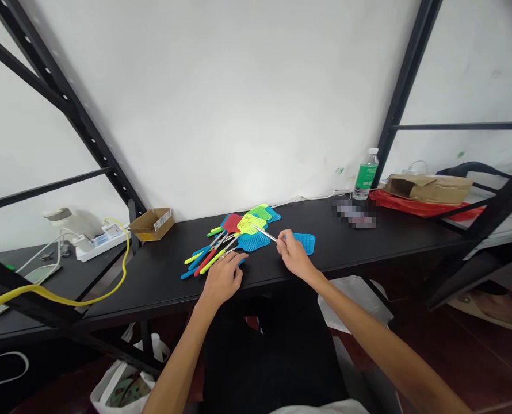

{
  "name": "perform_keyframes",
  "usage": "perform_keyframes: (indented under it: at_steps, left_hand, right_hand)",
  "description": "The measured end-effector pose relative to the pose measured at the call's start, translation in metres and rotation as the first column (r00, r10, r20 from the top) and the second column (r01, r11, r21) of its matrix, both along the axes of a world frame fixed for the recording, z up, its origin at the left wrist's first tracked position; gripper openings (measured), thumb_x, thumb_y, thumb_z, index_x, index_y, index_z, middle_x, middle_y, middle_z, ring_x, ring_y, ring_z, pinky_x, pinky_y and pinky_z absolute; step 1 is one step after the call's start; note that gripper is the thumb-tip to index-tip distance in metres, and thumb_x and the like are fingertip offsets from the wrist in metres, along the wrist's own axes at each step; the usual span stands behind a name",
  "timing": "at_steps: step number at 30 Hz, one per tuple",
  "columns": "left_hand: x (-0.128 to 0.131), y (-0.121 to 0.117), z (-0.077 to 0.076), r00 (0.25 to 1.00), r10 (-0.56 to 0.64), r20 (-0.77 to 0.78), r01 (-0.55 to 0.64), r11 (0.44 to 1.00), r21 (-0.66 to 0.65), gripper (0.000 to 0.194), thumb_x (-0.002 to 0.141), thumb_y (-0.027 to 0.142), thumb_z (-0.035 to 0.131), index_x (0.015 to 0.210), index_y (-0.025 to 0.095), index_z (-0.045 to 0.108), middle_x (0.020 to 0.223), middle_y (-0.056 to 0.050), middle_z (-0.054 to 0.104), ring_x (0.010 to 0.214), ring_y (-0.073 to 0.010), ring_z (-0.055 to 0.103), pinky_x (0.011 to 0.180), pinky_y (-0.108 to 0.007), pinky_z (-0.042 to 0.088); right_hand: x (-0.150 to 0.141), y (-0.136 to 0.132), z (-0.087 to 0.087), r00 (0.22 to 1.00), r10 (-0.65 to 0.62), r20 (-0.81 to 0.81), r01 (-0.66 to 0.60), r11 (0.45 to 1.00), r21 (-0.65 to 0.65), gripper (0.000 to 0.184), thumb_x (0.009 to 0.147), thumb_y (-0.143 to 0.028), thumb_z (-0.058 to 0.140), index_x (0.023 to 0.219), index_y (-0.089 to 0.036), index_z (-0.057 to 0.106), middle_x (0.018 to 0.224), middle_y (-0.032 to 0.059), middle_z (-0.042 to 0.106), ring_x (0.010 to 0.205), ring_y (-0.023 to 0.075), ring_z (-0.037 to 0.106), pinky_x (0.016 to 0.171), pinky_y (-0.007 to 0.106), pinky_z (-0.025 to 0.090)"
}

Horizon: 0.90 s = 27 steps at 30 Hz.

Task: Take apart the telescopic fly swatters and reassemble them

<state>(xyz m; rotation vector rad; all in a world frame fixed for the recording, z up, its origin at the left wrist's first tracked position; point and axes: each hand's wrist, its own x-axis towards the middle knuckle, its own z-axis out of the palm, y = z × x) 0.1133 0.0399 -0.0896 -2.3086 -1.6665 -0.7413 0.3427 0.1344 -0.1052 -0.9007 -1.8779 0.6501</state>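
Several fly swatters with yellow, green, red and blue mesh heads lie in an overlapping pile on the black tabletop (337,247). A yellow swatter head (251,224) is on top, and the coloured handles (204,261) fan out to the left. My right hand (294,254) is closed around a thin metal shaft (267,233) that points left over the pile. Beyond its fingers a blue mesh head (306,242) shows; the joint with the shaft is hidden. My left hand (224,277) rests by the handles, fingers curled, with a short blue handle end (242,261) poking out between them.
An opened cardboard box (152,224) sits left of the pile. A white power strip (103,244) and a yellow cable (124,270) are farther left. Toward the right stand a water bottle (366,175) and a cardboard package (428,188) on red plastic. Black metal posts frame both sides.
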Motion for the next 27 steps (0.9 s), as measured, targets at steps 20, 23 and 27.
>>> perform_keyframes:
  at_steps: [20, 23, 27]
  left_hand:
    - [-0.004, 0.004, -0.002, 1.000, 0.010, -0.013, -0.010, 0.998, 0.054, 0.040, 0.085, 0.006, 0.046, 0.115, 0.025, 0.065, 0.111, -0.006, 0.066, 0.102, -0.0246, 0.061, 0.090, -0.039, 0.049]
    - [-0.003, 0.004, -0.001, 1.000, -0.002, -0.015, 0.002, 0.999, 0.049, 0.039, 0.085, 0.007, 0.046, 0.115, 0.025, 0.065, 0.112, -0.006, 0.068, 0.103, -0.0248, 0.062, 0.094, -0.041, 0.048]
    - [-0.004, 0.005, -0.002, 1.000, -0.017, -0.014, 0.018, 0.999, 0.037, 0.038, 0.086, 0.007, 0.046, 0.114, 0.024, 0.066, 0.110, -0.005, 0.070, 0.101, -0.0240, 0.063, 0.102, -0.044, 0.044]
  right_hand:
    - [0.021, -0.008, 0.054, 0.636, -0.049, -0.770, -0.532, 0.695, -0.483, 0.023, 0.080, -0.028, 0.069, 0.102, -0.023, 0.065, 0.114, 0.0074, 0.072, 0.094, 0.0227, 0.069, 0.074, 0.033, 0.056]
    - [0.021, -0.007, 0.053, 0.629, -0.056, -0.775, -0.520, 0.711, -0.474, 0.021, 0.080, -0.029, 0.068, 0.099, -0.022, 0.065, 0.107, 0.0074, 0.073, 0.088, 0.0215, 0.068, 0.071, 0.032, 0.055]
    - [0.018, -0.003, 0.044, 0.579, -0.105, -0.808, -0.525, 0.710, -0.469, 0.016, 0.079, -0.033, 0.069, 0.088, -0.020, 0.064, 0.073, 0.0012, 0.065, 0.051, 0.0111, 0.050, 0.045, 0.023, 0.039]
